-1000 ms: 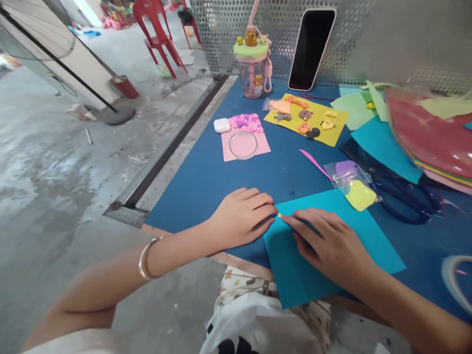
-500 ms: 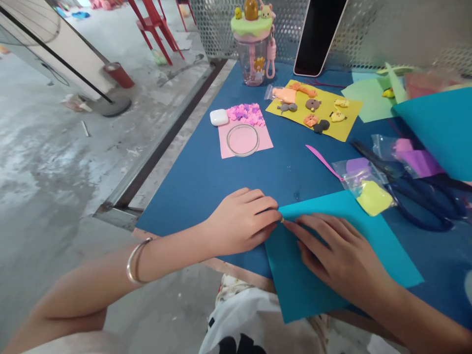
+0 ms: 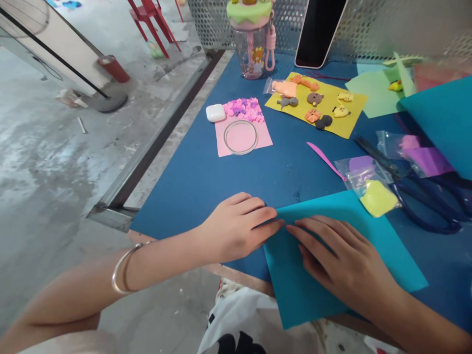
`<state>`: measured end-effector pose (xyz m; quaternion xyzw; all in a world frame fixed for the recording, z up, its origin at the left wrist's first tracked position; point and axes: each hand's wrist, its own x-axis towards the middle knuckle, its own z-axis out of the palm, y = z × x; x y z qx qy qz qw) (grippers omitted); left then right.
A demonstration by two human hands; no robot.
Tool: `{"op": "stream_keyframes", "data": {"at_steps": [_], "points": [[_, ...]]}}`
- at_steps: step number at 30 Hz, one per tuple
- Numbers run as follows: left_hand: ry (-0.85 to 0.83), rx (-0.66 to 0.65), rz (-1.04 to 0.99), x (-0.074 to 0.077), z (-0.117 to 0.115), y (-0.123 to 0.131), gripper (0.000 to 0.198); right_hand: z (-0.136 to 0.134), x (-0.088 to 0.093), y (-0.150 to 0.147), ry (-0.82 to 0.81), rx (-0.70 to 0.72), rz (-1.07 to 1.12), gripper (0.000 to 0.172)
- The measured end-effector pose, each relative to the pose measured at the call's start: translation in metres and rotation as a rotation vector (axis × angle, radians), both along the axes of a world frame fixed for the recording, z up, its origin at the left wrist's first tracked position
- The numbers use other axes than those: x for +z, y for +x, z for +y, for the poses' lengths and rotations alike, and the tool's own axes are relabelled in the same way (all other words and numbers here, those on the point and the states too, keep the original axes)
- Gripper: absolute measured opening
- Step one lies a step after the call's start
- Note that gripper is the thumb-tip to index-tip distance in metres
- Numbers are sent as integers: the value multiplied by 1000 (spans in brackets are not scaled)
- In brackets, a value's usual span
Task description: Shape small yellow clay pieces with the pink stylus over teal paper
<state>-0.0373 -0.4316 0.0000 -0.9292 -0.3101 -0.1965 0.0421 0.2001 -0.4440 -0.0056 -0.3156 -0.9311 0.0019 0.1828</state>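
Observation:
A turquoise sheet of paper (image 3: 383, 260) lies at the table's front edge. My left hand (image 3: 241, 226) rests over its upper left corner, fingers drawn together and thumb hidden beneath. Whatever its fingertips hold is too small or too covered to make out. My right hand (image 3: 337, 253) lies on the sheet with its fingers stretched out, the index fingertip just short of the left fingertips. On the sheet's upper right corner sits a flat lime-yellow piece of clay (image 3: 379, 198), beside a clear bag with purple clay (image 3: 362, 168).
Dark-blue scissors (image 3: 424, 206) lie at right, near a pink plastic clay knife (image 3: 326, 161). Clay animal figures rest on a yellow card (image 3: 348, 129). A pink card (image 3: 265, 139) carries a clear ring and pink-purple bits. A tumbler (image 3: 250, 54) and a phone (image 3: 320, 32) stand behind.
A tiny yellow bit seen between the fingertips of both hands is now out of sight. The fingertips have parted slightly, and the view has tilted down a little.

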Motion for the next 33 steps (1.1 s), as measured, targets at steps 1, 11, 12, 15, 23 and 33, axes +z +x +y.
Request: {"op": "stream_keyframes", "data": {"at_steps": [1, 11, 12, 15, 23, 33], "points": [[7, 4, 11, 0, -1, 0, 14, 0, 0, 0, -8, 0, 0, 28], [37, 32, 44, 2, -5, 2, 16, -1, 2, 0, -31, -3, -3, 27], [37, 33, 44, 2, -5, 2, 16, -1, 2, 0, -32, -3, -6, 27], [47, 41, 47, 2, -5, 3, 15, -2, 1, 0, -36, 0, -10, 27], [34, 31, -7, 2, -7, 2, 15, -3, 1, 3, -58, -4, -17, 28], [12, 49, -27, 2, -7, 1, 16, -2, -1, 3, -70, 8, -9, 29]]}}
